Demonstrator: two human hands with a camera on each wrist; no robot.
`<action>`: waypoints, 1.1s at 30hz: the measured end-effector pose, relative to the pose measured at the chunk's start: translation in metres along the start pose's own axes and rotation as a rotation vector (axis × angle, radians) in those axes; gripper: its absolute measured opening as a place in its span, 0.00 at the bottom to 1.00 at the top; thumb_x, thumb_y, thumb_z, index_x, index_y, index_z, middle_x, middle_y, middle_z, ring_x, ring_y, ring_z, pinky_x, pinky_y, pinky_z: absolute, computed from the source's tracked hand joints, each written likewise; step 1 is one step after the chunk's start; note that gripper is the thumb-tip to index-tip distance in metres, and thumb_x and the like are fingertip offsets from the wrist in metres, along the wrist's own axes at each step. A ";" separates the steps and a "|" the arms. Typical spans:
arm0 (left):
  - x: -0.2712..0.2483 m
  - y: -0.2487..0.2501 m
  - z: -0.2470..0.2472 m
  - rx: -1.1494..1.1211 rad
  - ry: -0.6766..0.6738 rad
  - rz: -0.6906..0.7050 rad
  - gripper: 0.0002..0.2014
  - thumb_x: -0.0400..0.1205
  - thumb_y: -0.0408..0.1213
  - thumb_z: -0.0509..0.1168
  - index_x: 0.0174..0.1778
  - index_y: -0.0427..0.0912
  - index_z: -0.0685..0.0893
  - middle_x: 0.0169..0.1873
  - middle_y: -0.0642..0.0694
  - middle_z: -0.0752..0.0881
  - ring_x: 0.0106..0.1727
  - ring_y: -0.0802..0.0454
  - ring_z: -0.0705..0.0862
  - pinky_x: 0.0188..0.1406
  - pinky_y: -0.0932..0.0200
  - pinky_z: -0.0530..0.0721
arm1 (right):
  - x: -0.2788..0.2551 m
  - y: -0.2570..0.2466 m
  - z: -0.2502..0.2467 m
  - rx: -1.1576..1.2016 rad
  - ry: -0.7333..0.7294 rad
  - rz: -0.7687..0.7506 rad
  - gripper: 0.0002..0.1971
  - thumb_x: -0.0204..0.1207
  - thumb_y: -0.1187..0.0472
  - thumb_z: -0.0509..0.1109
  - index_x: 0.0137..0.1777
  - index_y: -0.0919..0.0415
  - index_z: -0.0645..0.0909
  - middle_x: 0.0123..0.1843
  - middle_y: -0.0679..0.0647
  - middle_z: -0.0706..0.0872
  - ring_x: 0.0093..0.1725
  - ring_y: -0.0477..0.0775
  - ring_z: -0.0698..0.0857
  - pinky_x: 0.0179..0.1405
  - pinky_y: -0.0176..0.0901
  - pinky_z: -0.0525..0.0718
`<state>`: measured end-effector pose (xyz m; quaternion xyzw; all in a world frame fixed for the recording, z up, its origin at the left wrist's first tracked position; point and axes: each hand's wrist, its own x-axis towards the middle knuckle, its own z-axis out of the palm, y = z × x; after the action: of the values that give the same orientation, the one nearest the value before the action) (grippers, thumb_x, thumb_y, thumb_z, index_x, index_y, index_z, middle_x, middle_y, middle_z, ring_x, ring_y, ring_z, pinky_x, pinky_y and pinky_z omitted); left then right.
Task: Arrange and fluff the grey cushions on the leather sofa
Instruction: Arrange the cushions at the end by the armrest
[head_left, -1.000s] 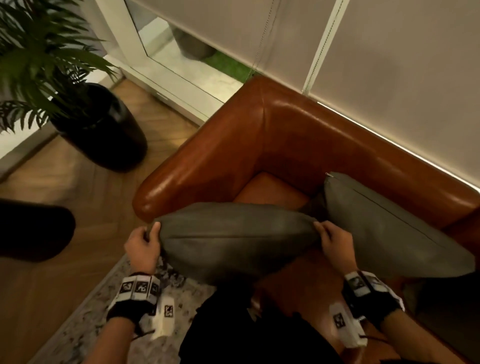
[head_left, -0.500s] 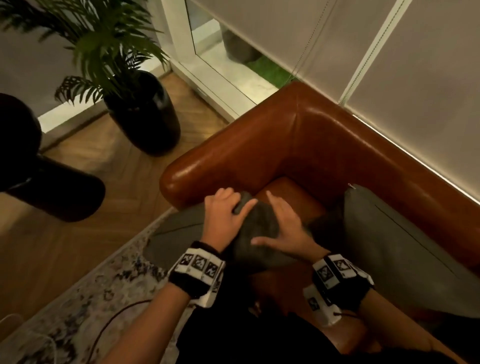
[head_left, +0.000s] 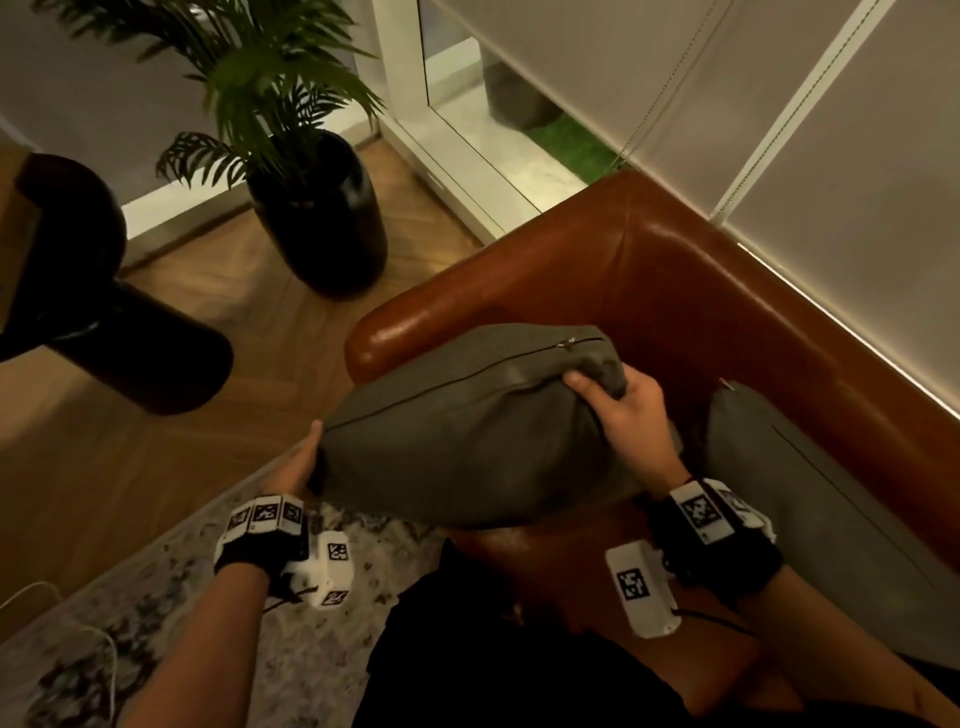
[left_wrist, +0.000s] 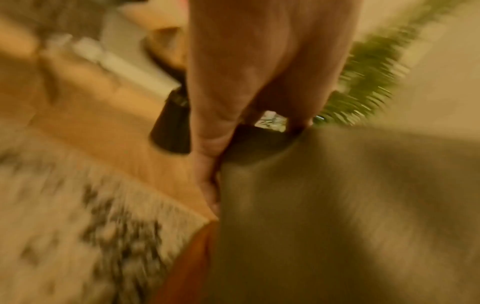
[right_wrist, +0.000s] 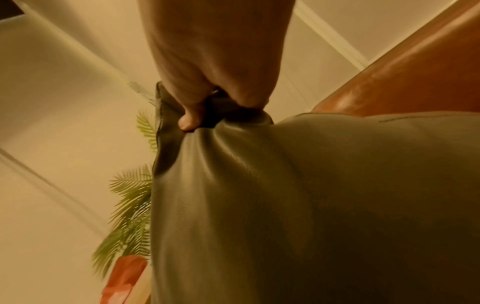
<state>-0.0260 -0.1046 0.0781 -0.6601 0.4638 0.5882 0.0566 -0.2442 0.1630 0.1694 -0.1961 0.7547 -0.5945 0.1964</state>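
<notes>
I hold a grey cushion (head_left: 467, 441) edge-up over the seat of the brown leather sofa (head_left: 649, 270), close to its armrest. Its zip seam faces up. My left hand (head_left: 298, 462) pinches the cushion's near left corner, thumb on top and fingers (left_wrist: 207, 160) running along the side of the cushion (left_wrist: 337, 205). My right hand (head_left: 623, 410) grips the bunched far right corner; the right wrist view shows the fingers (right_wrist: 207, 102) curled into the fabric of the cushion (right_wrist: 285, 205). A second grey cushion (head_left: 810, 493) leans against the sofa back to the right.
A palm in a black pot (head_left: 322, 228) stands on the wood floor left of the armrest. A dark round piece of furniture (head_left: 119, 338) is further left. A patterned rug (head_left: 182, 597) with a white cable (head_left: 78, 629) lies below. Roller blinds (head_left: 857, 156) hang behind the sofa.
Half a second ago both hands pressed together on the cushion's middle. They have since moved apart to its two corners, and the cushion is raised and plumper.
</notes>
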 end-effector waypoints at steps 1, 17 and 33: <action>-0.006 0.000 0.005 -0.052 -0.061 0.000 0.35 0.82 0.57 0.57 0.74 0.31 0.68 0.74 0.34 0.72 0.74 0.33 0.71 0.73 0.41 0.71 | 0.001 0.003 -0.009 0.020 0.029 0.026 0.05 0.74 0.61 0.72 0.47 0.49 0.85 0.46 0.43 0.89 0.48 0.35 0.87 0.50 0.28 0.82; -0.063 -0.001 0.213 0.380 -0.290 0.825 0.21 0.82 0.40 0.64 0.25 0.47 0.62 0.22 0.50 0.63 0.25 0.55 0.63 0.28 0.59 0.62 | -0.020 0.071 0.009 -0.458 -0.368 0.275 0.30 0.69 0.56 0.78 0.70 0.65 0.74 0.67 0.60 0.80 0.66 0.53 0.78 0.66 0.40 0.73; -0.009 -0.009 0.130 0.473 0.128 1.049 0.09 0.81 0.29 0.57 0.49 0.38 0.84 0.49 0.40 0.85 0.54 0.45 0.79 0.59 0.55 0.72 | -0.039 0.157 -0.063 -0.612 0.074 0.368 0.05 0.77 0.72 0.64 0.51 0.69 0.80 0.50 0.66 0.85 0.51 0.67 0.84 0.56 0.61 0.82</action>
<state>-0.1135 -0.0142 0.0418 -0.3455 0.8503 0.3768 -0.1249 -0.2547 0.2689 0.0326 -0.0849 0.9271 -0.3022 0.2047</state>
